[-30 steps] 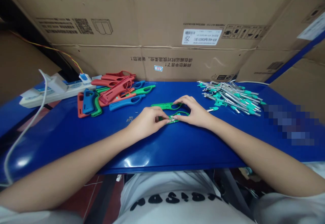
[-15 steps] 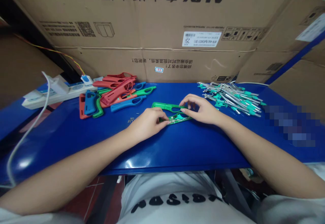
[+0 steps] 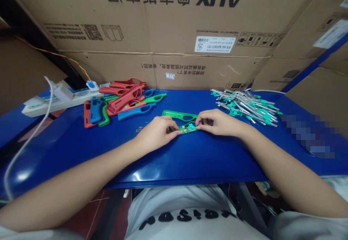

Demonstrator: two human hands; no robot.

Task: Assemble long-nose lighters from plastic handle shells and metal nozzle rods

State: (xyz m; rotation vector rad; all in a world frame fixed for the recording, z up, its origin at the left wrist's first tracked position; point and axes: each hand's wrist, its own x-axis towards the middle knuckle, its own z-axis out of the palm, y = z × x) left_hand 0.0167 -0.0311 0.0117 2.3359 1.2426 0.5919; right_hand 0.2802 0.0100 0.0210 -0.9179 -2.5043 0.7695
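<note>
The open green half-shell (image 3: 186, 130) lies at the centre, on the blue table (image 3: 163, 164). Both its ends are hidden under fingers, and the small metal and teal parts inside are difficult to make out. The left hand (image 3: 163, 128), at 9 o'clock, pinches one end between thumb and fingers. The right hand (image 3: 217, 123), at 3 o'clock, has its fingers curled and the thumb near them at the other end; I cannot tell what exactly it grips. A patch of the table at 3 o'clock is pixelated.

The half-shell's long axis runs about from 9 to 3 o'clock. Just beyond, at 11 o'clock, a second green half-shell (image 3: 176, 115) lies nearly parallel, its finger loop pointing to 3.

Coloured lighter-type handles (image 3: 127, 100) are heaped at 10 o'clock, metal rods with teal parts (image 3: 246, 107) at 2.

At 12 o'clock, the carton (image 3: 163, 26) reads "AUX", upside down; its white label (image 3: 214, 44) shows "25". The shirt lettering (image 3: 187, 215), at 6, is partly cut off.
</note>
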